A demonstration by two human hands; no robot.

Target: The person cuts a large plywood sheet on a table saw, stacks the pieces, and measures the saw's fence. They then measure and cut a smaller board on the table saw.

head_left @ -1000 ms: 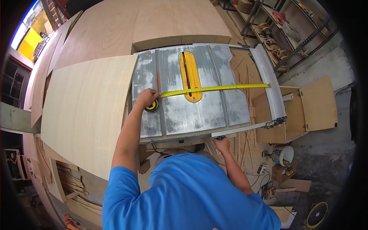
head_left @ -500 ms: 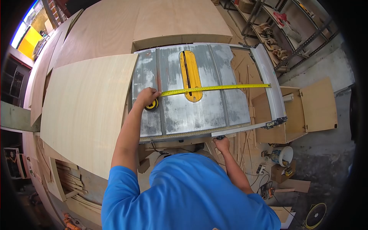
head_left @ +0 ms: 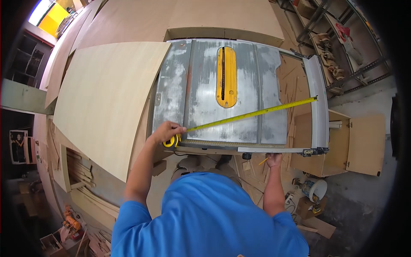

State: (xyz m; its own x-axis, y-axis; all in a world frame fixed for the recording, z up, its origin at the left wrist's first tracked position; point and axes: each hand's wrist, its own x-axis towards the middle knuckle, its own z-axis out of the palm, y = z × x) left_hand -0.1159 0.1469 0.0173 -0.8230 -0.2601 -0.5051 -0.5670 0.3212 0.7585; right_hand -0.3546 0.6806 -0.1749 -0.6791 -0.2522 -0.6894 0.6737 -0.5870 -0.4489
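My left hand [head_left: 166, 132] is closed on a tape measure [head_left: 172, 141] at the front left of the table saw [head_left: 205, 124]. Thumb and fingers pinch the yellow blade [head_left: 252, 114] near the case. It runs slanting over the metal top, and its hooked end lies on the rip fence [head_left: 317, 107] at the right. Below the front rail [head_left: 278, 150], my right hand [head_left: 275, 159] is closed, with a thin yellow pencil [head_left: 263, 161] sticking out to its left. The rail partly hides those fingertips. A yellow throat plate [head_left: 226, 77] with a dark slot is set in the saw top.
A pale plywood sheet [head_left: 107, 103] lies left of the saw, and larger panels [head_left: 205, 15] stand behind it. At right are an open wooden cabinet [head_left: 364, 141], metal shelves [head_left: 329, 51] and a white bucket [head_left: 317, 188]. Offcuts litter the floor.
My left hand has come toward the front edge with the tape measure, so the blade now slants. My right hand has left the black knob under the rail and moved right; a pencil shows there.
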